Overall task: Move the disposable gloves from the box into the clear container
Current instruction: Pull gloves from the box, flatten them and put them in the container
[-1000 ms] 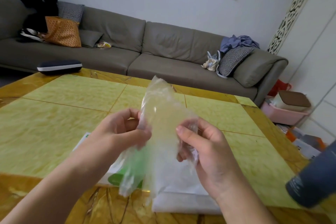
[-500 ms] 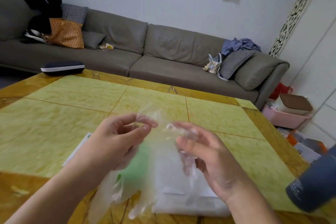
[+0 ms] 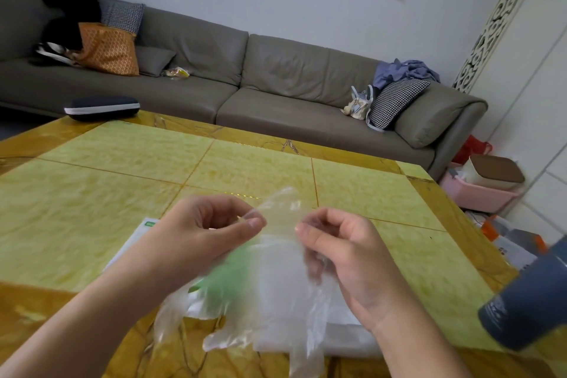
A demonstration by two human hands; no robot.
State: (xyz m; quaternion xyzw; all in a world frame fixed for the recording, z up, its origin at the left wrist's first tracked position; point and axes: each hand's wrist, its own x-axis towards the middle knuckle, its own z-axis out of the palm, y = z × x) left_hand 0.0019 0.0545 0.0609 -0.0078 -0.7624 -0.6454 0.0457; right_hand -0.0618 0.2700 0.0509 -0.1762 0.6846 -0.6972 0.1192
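Thin clear disposable gloves point(image 3: 276, 294) hang in the air between my two hands, their fingers dangling down toward the table's near edge. My left hand point(image 3: 202, 233) pinches the top edge of the plastic between thumb and forefinger. My right hand point(image 3: 340, 252) pinches the other side of the same edge, with plastic also bunched under its palm. Behind the gloves lies the white and green glove box point(image 3: 144, 228), mostly hidden by my left arm and the plastic. A whitish flat container point(image 3: 346, 337) lies below my right hand, only partly visible.
The yellow tiled table point(image 3: 251, 169) stretches ahead to a grey sofa point(image 3: 276, 86). A dark case point(image 3: 101, 107) sits at the table's far left corner. A dark blue cylindrical object point(image 3: 530, 301) juts in at the right. Pink bins point(image 3: 478, 190) stand on the floor, right.
The gloves were held up bunched a second ago; my hands have lowered and drawn apart, spreading the plastic open so its fingers hang down.
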